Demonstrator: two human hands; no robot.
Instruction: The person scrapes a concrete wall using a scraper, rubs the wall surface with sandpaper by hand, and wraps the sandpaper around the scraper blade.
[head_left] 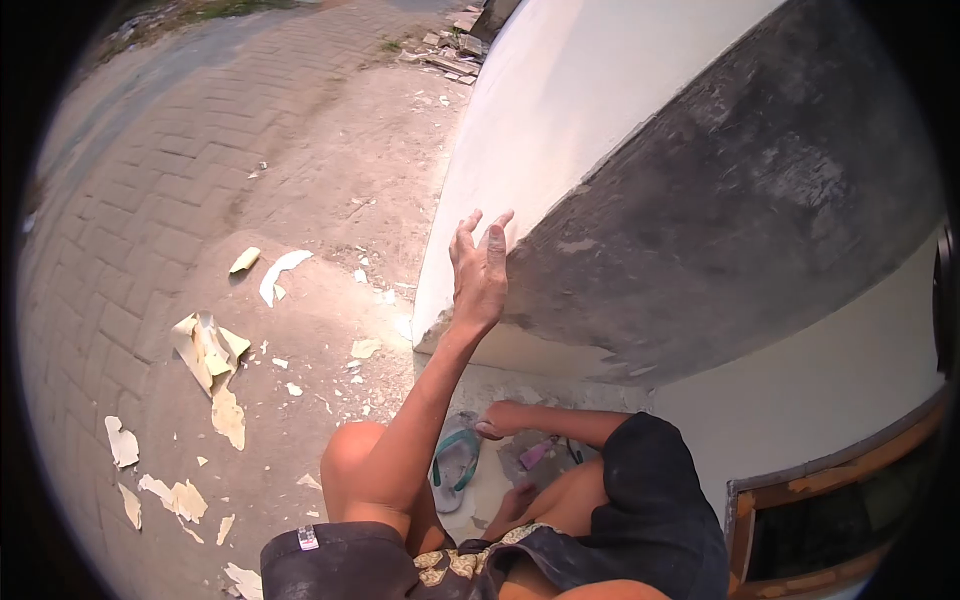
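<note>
With the dark wall patch (720, 230) seemingly bared and pale coating (560, 110) left around it, the left hand (480, 275) hovers empty, fingers (497, 250) spread, while the right hand's (505, 417) grip is unclear.

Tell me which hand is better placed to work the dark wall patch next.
Left, probably: the left hand is raised, fingers apart, near the dark wall patch. The right hand appears lower, near the flip-flop.

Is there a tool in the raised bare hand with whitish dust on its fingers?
No, the raised hand has its fingers apart, with no tool visible between them.
</note>
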